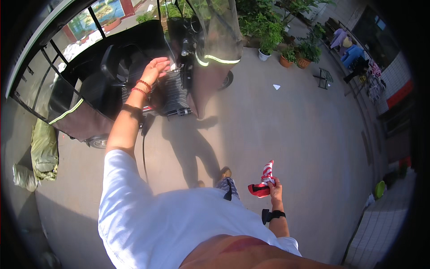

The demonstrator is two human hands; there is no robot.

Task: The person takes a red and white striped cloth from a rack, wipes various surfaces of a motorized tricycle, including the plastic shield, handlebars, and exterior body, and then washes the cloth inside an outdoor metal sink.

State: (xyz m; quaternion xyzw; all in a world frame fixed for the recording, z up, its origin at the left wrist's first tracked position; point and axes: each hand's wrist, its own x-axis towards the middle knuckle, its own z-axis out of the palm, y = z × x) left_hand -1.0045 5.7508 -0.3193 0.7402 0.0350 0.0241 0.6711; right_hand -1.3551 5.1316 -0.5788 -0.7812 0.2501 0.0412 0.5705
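My left hand [156, 69] is raised in front of the open side of a covered electric tricycle [215, 87], above its ribbed floor mat [174, 90]. Its fingers are extended and slightly curled, with nothing seen in them; red bead bracelets and a black band circle that arm. A black seat [94, 90] stands inside the tricycle, to the left of the hand. Low at the right, my right hand [275, 189] grips a bunched red and white striped cloth [267, 175] that hangs clear of the ground. A black strap with a small device is on the right wrist.
Potted plants [264, 55] and a small folding stool [324, 79] stand at the upper right. Clothes [352, 55] hang along the right wall. Green sacks [45, 151] lie at the left wall. A white scrap [276, 87] lies on the concrete.
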